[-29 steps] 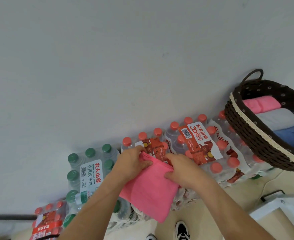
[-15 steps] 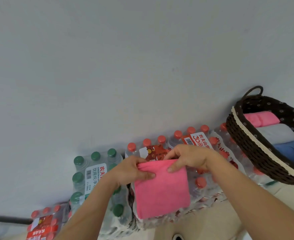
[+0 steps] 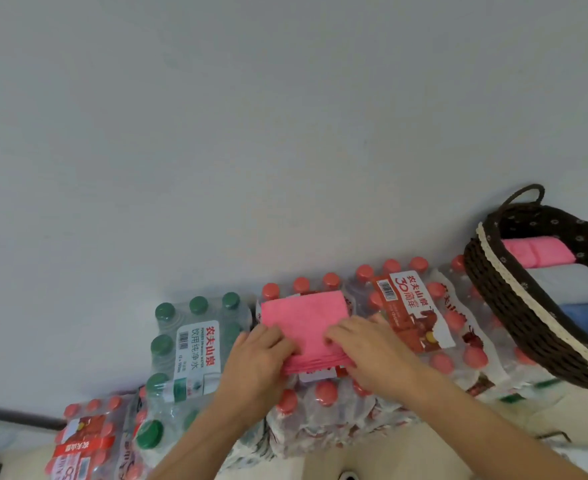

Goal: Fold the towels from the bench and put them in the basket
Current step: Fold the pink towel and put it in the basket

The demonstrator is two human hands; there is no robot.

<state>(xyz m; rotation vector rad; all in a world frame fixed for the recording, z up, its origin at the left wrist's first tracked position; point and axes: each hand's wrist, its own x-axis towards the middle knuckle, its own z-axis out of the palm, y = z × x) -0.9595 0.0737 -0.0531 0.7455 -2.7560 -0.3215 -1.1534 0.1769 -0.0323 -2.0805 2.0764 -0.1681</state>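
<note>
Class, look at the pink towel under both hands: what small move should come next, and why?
Probably lift the pink towel toward the basket. It already lies folded on the bottle pack, both hands, left and right, pressing its near edge, and the basket holds folded towels.

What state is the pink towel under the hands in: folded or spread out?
Folded. The pink towel is a compact rectangle on the bottle packs, with stacked layers along its near edge.

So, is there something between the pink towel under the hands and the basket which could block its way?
Nothing visible does. The pink towel lies on bottle packs; only their low caps lie before the basket, whose near end looks free.
</note>
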